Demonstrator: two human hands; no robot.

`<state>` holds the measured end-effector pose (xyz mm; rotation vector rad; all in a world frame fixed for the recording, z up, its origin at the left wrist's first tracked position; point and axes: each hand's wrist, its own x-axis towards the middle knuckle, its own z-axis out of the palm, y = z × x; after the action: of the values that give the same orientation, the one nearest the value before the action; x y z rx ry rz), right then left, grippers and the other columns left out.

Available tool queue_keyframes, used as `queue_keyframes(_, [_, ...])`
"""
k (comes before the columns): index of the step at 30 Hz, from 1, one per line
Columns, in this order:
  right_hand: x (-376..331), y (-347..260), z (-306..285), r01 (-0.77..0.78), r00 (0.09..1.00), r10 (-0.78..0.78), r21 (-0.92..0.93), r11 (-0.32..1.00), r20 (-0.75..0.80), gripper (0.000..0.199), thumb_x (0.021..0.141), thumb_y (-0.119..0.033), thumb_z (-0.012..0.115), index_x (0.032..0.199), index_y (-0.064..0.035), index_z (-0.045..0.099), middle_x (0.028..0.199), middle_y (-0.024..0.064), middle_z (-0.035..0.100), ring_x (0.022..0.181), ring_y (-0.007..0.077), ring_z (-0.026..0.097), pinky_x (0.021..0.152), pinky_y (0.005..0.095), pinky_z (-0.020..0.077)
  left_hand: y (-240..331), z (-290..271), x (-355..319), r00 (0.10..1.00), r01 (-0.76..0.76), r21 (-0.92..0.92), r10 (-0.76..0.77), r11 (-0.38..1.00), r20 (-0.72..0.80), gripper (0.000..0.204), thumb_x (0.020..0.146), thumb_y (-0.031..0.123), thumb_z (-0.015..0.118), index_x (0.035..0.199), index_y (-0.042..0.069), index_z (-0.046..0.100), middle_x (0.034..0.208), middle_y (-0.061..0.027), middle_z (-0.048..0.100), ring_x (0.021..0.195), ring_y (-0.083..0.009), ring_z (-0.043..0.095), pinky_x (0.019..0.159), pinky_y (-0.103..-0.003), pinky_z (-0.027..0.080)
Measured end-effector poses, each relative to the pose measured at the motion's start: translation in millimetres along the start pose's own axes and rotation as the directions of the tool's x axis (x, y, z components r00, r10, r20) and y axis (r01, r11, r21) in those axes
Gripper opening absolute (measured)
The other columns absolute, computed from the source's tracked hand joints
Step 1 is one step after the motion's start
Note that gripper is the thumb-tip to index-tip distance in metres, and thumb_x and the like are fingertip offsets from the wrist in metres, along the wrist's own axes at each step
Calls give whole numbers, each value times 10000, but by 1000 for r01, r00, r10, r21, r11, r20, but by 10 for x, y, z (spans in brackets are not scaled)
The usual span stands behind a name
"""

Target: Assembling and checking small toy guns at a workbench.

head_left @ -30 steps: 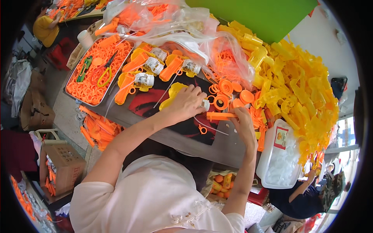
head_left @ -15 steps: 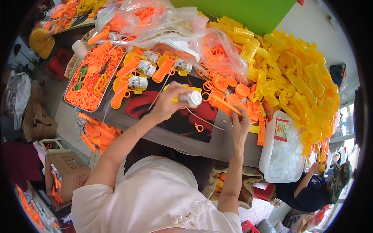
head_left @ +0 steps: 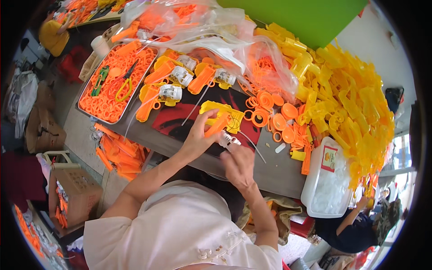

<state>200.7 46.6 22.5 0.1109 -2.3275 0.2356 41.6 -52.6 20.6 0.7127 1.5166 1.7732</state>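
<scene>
Left hand (head_left: 197,138) has now gripped the orange piece (head_left: 218,125); grip unclear for right hand (head_left: 240,166)

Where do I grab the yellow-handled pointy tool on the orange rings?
Probably by its yellow handle, from the near side of the tray: the handle lies nearer on the orange rings, while the dark pointed end faces away.

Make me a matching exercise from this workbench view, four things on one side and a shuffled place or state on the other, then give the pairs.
Things:
1. Orange piece
2. Metal tray
3. White tub
4. Yellow parts

Places or states:
A. Filled with orange rings
B. Heaped near the green panel
C. Held in the left hand
D. Holding whitish, translucent pieces

Pairs: 1-C, 2-A, 3-D, 4-B
</scene>
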Motion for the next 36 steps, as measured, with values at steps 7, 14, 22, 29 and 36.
queue_keyframes(7, [121,57,101,-404,873,437,-180,897,219,569,705,-194,826,1195,-52,573,1148,108,600,1029,283,575,914,420,391,49,-117,96,851,-398,742,519,539,79,480,896,27,595,1351,47,445,1146,-168,551,924,-332,637,755,-386,550])
queue_keyframes(14, [626,323,-210,-796,579,692,112,595,431,341,862,-238,724,1085,-1,621,829,129,667,746,304,632,695,396,471,16,-197,59,875,-328,828,476,456,85,449,856,31,650,1273,75,489,1134,-154,548,927,-381,625,730,-437,553])
queue_keyframes(22, [481,535,79,-630,681,696,-305,715,228,289,981,-284,548,877,-19,593,766,153,660,741,341,634,776,446,441,40,-245,43,887,-297,832,458,469,58,458,812,124,718,1238,84,556,1065,-115,586,999,-325,594,808,-424,498])
queue_keyframes(29, [650,548,351,-434,895,432,-3,901,112,204,846,-116,686,1048,-87,690,1030,82,588,980,275,550,864,430,385,-125,-191,104,750,-329,905,657,269,77,283,790,131,725,1064,86,670,1107,-54,628,1070,-277,529,893,-401,418])
queue_keyframes(36, [668,633,481,-421,898,422,-36,906,124,153,825,-103,691,973,-92,728,1016,52,588,978,253,532,882,417,368,-171,-218,219,780,-415,812,619,410,86,348,730,10,752,1067,55,676,1098,-68,637,1064,-308,519,904,-397,459])
